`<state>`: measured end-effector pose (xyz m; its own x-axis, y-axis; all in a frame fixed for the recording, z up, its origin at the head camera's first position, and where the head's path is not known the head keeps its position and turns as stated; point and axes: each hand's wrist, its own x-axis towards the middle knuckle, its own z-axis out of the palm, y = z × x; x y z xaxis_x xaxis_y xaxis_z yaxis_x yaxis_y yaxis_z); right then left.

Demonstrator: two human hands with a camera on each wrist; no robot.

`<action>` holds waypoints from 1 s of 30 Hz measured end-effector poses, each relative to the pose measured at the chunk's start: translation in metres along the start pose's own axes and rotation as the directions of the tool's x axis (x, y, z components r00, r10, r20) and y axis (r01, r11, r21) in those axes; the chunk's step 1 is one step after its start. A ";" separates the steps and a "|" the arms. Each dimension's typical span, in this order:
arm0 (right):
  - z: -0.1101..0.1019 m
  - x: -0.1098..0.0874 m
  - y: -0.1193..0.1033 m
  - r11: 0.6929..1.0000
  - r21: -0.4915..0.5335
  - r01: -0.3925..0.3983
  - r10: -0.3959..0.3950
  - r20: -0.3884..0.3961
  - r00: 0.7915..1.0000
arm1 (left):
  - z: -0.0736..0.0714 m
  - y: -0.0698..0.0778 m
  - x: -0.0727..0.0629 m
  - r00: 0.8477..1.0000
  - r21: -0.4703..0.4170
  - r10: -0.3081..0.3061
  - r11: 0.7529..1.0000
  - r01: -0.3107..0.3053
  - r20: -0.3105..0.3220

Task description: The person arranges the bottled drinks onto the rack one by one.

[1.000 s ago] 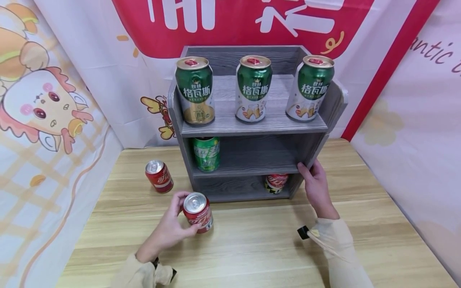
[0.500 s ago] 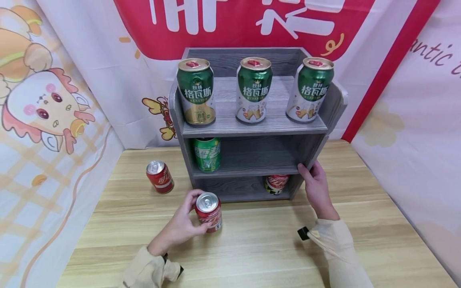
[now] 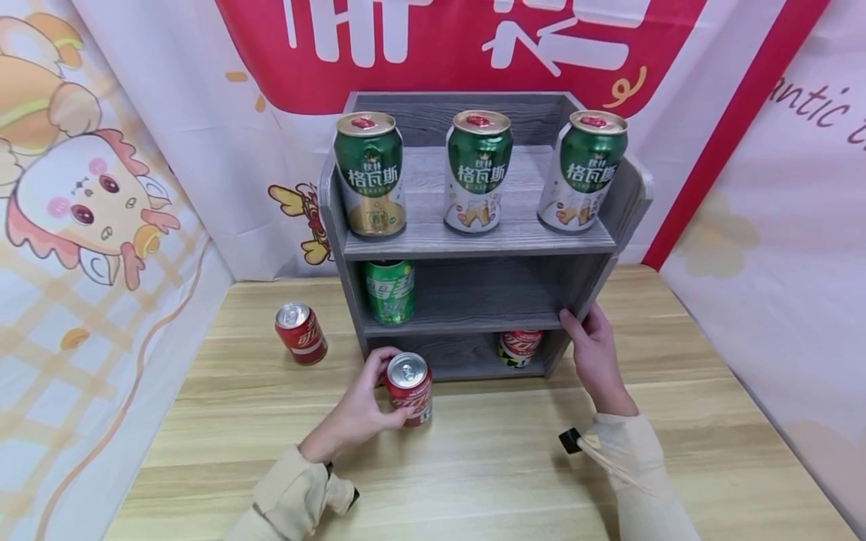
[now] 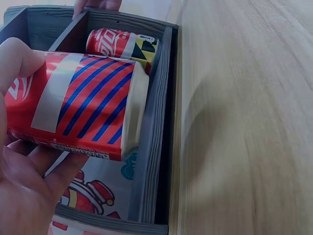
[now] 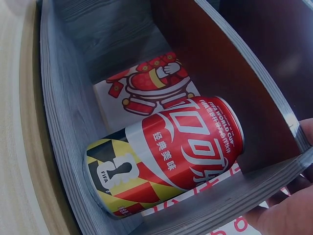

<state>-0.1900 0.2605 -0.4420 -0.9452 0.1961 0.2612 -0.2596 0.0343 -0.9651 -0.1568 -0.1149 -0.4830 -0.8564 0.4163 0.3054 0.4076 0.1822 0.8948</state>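
Observation:
My left hand (image 3: 358,413) grips a red cola can (image 3: 410,396) upright in front of the grey shelf's (image 3: 473,242) lower left. In the left wrist view, blue diagonal stripes show on the held can (image 4: 93,100), with thumb and fingers on opposite sides of it. My right hand (image 3: 594,357) holds the shelf's right side panel, its thumb at the front edge and fingers partly hidden behind. Near that hand, another red cola can (image 5: 171,152) with a yellow and black pattern stands at the right of the bottom tier.
Three green-topped cans stand on the top tier, one at the left (image 3: 370,176). A green can (image 3: 390,293) occupies the middle tier's left end. On the wooden table (image 3: 487,466), another red can (image 3: 301,336) stands left of the shelf. Printed cloth (image 3: 155,68) hangs behind and at the sides.
My left hand has carried the red cola can to the right and slightly toward the shelf, now before its bottom tier. My right hand keeps its hold on the side panel.

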 end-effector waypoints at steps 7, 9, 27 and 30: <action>0.001 0.000 0.001 1.000 0.023 -0.004 0.004 0.006 1.000 | 0.004 -0.004 0.005 1.000 -0.001 0.025 1.000 -0.025 -0.006; 0.001 0.000 0.000 1.000 0.028 -0.004 0.004 0.007 1.000 | 0.006 -0.005 0.007 0.999 0.003 0.035 0.999 -0.035 -0.002; 0.000 0.000 0.002 0.999 0.031 0.018 -0.019 0.012 1.000 | 0.020 -0.017 0.026 0.998 -0.009 -0.055 0.998 0.055 0.003; 0.000 0.000 0.001 0.999 0.033 0.019 -0.019 0.019 1.000 | 0.022 -0.018 0.030 0.997 -0.026 -0.083 0.996 0.083 0.006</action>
<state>-0.1908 0.2605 -0.4433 -0.9435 0.1769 0.2802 -0.2838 0.0051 -0.9589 -0.1826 -0.0859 -0.4975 -0.8856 0.4048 0.2278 0.3265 0.1935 0.9252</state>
